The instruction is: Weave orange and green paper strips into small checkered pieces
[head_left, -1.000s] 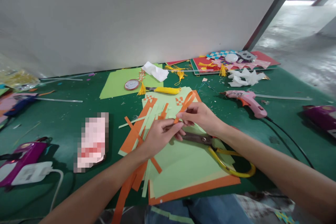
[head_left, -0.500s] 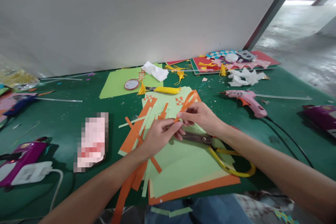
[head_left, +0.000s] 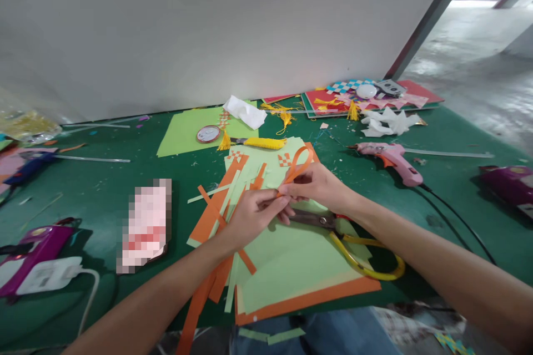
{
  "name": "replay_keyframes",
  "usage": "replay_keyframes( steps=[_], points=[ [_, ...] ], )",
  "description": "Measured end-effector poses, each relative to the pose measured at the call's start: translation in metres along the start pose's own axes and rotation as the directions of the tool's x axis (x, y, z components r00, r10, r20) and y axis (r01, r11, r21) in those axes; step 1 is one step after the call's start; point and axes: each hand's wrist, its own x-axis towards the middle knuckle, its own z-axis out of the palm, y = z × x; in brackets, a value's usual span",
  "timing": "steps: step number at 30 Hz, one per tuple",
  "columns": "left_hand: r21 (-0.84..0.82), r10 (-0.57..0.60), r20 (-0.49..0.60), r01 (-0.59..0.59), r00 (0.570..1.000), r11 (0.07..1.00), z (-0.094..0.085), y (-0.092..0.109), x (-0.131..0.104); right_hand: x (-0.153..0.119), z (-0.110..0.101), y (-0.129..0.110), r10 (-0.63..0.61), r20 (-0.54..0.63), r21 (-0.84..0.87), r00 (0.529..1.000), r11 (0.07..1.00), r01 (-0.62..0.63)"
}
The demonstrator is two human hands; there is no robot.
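An orange paper strip (head_left: 300, 161), bent into a loop, stands up between my hands. My left hand (head_left: 260, 211) pinches its lower end between thumb and forefinger. On the right, my right hand (head_left: 318, 184) grips the same strip at the base of the loop, its fingertips touching those of the left. Beneath both hands lie light green paper sheets (head_left: 300, 272) over orange sheets (head_left: 308, 300). Scissors with yellow handles (head_left: 366, 260) rest on the paper, partly under my right forearm. Loose orange and green strips (head_left: 216, 205) are scattered left of my left hand.
A yellow utility knife (head_left: 266, 143) and a round tin (head_left: 209, 133) lie beyond the paper. To the right is a pink glue gun (head_left: 387, 155) with its cord. A blurred-out pink object (head_left: 145, 227) and a purple device (head_left: 37, 255) with a white cable sit left.
My right hand has shifted slightly left and down along the strip, so its fingertips are closer to my left hand's. The loop now looks wider and more open.
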Motion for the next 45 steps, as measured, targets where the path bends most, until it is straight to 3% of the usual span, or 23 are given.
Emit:
replay_keyframes(
  steps=[12, 33, 45],
  points=[
    [0.005, -0.006, 0.003, 0.006, 1.000, 1.000, 0.0002, -0.0044, 0.0009, 0.0015, 0.0011, 0.0013, 0.059, -0.075, -0.013, 0.995, 0.998, -0.060],
    [0.000, -0.015, 0.006, 0.015, 1.000, 1.000, 0.0005, -0.0024, 0.0009, 0.0007, 0.0018, 0.0035, 0.061, -0.062, -0.064, 0.996, 0.996, -0.065],
    [-0.017, -0.010, 0.011, 0.010, 1.000, 1.000, -0.0001, -0.0044, 0.0005, 0.0005, 0.0013, 0.0075, -0.001, -0.030, -0.016, 1.000, 1.000, 0.000]
  ],
)
